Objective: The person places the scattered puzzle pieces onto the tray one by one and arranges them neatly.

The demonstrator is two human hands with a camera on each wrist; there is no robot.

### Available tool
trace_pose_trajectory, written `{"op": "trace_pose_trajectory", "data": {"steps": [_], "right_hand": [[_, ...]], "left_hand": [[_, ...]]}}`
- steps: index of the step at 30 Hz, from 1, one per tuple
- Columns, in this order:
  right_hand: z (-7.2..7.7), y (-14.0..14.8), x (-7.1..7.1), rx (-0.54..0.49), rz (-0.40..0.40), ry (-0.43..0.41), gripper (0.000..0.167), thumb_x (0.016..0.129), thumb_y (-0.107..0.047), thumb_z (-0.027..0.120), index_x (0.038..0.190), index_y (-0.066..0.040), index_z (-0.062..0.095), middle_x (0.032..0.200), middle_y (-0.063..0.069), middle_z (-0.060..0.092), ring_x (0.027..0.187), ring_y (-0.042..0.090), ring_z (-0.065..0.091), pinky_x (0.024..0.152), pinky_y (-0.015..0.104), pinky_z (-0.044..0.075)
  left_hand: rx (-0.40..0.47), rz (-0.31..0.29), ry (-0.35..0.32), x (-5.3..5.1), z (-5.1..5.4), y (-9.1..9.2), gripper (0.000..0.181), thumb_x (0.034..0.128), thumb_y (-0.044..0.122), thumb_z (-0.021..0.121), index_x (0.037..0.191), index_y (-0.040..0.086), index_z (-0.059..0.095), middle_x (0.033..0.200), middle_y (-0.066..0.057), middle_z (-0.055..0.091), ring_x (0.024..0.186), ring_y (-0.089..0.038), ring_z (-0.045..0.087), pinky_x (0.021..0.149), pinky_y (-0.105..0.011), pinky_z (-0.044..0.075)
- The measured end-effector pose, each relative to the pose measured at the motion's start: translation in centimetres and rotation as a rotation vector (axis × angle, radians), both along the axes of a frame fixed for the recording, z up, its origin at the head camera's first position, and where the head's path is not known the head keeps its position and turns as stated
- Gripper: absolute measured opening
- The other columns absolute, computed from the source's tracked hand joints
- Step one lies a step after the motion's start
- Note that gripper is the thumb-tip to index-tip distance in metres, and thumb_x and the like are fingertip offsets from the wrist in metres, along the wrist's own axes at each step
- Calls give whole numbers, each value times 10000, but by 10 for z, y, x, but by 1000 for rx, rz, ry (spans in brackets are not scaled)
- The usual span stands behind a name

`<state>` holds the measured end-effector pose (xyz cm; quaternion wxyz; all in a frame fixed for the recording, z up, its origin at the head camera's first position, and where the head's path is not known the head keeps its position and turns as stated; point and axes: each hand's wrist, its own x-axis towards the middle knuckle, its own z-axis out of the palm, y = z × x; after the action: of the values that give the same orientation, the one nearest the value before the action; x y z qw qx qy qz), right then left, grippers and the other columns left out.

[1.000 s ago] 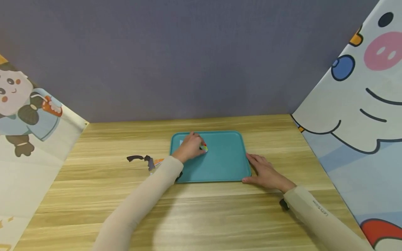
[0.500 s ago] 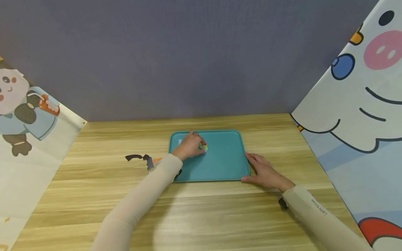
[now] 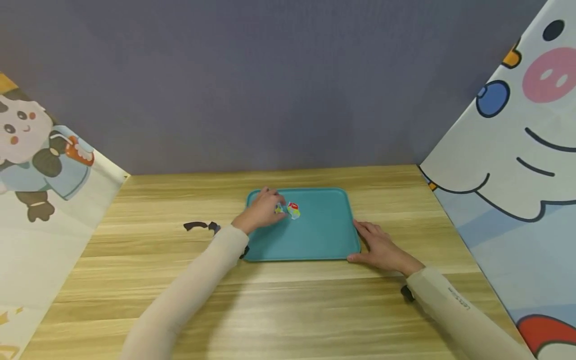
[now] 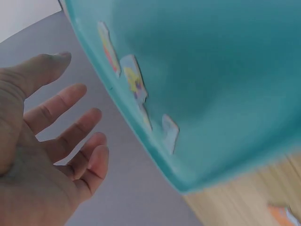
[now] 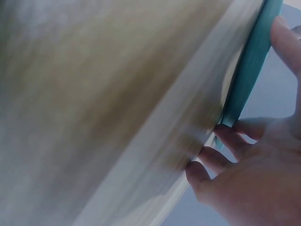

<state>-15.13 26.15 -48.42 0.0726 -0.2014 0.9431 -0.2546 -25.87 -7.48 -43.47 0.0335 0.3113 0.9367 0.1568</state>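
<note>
A teal tray (image 3: 319,235) lies on the wooden table. Inside it sits a red and yellow puzzle piece (image 3: 293,210), just past the fingertips of my left hand (image 3: 258,212). That hand hovers over the tray's left part and partly hides another colourful piece (image 3: 278,208). In the left wrist view, its fingers are spread and loosely bent around nothing, near several flat pieces, one with a yellow pattern (image 4: 134,77) and one pale (image 4: 170,133). My right hand (image 3: 380,248) touches the tray's right rim, thumb at the near corner; the right wrist view shows its fingertips against the teal edge (image 5: 244,84).
Left of the tray, a dark curved piece (image 3: 195,225) and another dark piece (image 3: 213,227) lie on the wooden table (image 3: 288,310). An orange piece (image 4: 282,214) shows in the left wrist view. A grey panel (image 3: 288,90) stands behind, with printed side walls.
My left hand has let go of the red and yellow piece and drawn back to the left, uncovering it on the tray. The right hand stays at the tray's rim.
</note>
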Motion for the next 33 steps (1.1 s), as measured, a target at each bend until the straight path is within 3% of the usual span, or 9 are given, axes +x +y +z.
{"op": "trace_pose_trajectory", "data": {"steps": [3, 7, 18, 23, 33], "right_hand": [[0, 0, 0, -4, 3, 13, 1003, 783, -540, 698, 1464, 40, 244, 1415, 230, 329, 1277, 410, 278, 981, 614, 250], [0, 0, 0, 1, 6, 12, 1006, 783, -538, 700, 1464, 44, 241, 1414, 235, 328, 1277, 410, 276, 985, 612, 251], [1, 0, -1, 13, 12, -8, 1018, 784, -563, 683, 1468, 40, 230, 1435, 228, 305, 1290, 408, 256, 983, 627, 244], [0, 0, -1, 20, 12, 0, 1017, 781, -563, 687, 1465, 41, 239, 1424, 229, 320, 1281, 404, 272, 978, 624, 256], [1, 0, -1, 12, 26, 21, 1011, 782, -556, 689, 1458, 54, 248, 1399, 244, 341, 1258, 417, 294, 969, 616, 273]], "left_hand": [[3, 4, 20, 3, 4, -11, 304, 837, 228, 725, 1077, 46, 687, 1132, -94, 590, 1066, -284, 465, 956, -443, 334], [0, 33, 38, 8, 10, -28, 307, 840, 248, 722, 1078, 58, 685, 1147, -102, 585, 1117, -310, 462, 1012, -471, 286], [67, 134, 25, 25, 29, -84, 360, 843, 266, 729, 1128, 59, 652, 1177, -115, 561, 1087, -317, 418, 915, -482, 369], [50, 166, 10, 33, 28, -104, 372, 844, 231, 729, 1148, 37, 639, 1185, -156, 557, 1086, -344, 424, 911, -499, 377], [-34, 173, -43, 55, 6, -134, 451, 793, 224, 776, 1184, 55, 627, 1196, -124, 585, 1021, -353, 430, 825, -516, 364]]}}
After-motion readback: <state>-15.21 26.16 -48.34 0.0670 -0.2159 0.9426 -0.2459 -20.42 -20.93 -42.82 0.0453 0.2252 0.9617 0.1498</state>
